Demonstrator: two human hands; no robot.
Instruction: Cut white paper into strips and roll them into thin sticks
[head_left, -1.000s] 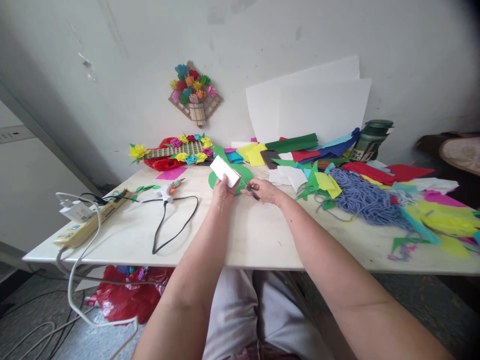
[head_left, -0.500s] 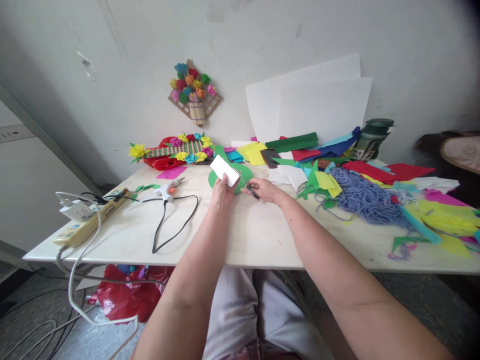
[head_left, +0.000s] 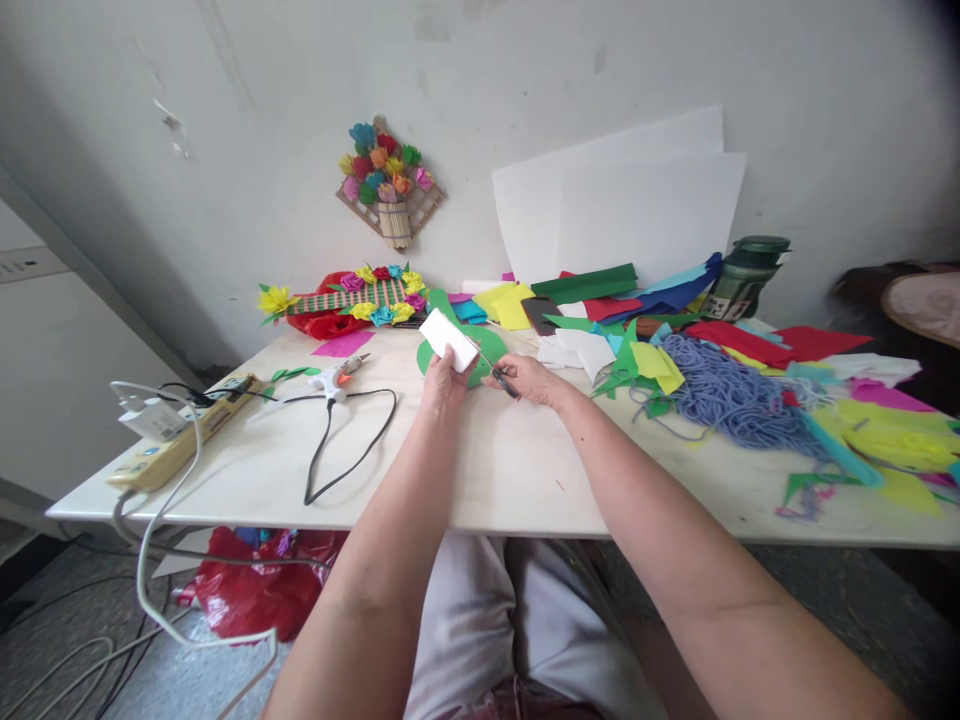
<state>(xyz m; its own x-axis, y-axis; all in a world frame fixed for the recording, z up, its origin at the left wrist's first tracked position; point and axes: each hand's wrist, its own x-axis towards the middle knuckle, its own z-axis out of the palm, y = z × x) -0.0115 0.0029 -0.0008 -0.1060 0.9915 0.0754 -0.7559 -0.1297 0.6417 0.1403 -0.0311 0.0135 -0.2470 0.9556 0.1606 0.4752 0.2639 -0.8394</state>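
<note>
A folded piece of white paper (head_left: 448, 339) is pinched in my left hand (head_left: 448, 375), tilted above the table. My right hand (head_left: 526, 380) is closed round the dark handles of a pair of scissors (head_left: 504, 382). The scissor blades point up and left to the right edge of the paper; whether they bite into it I cannot make out. Behind and below the paper lies a green guitar-shaped cutout (head_left: 491, 346), partly covered by the paper and my hands.
Left on the table (head_left: 525, 480) lie a white glue gun (head_left: 330, 383) with a looped black cord and a power strip (head_left: 180, 440). Coloured paper, blue yarn (head_left: 739, 400) and a dark green bottle (head_left: 742, 280) stand or lie right. A flower-decorated guitar shape (head_left: 360, 298) rests at the back.
Almost nothing differs. Both hands, the white paper and the scissors stay in about the same place.
</note>
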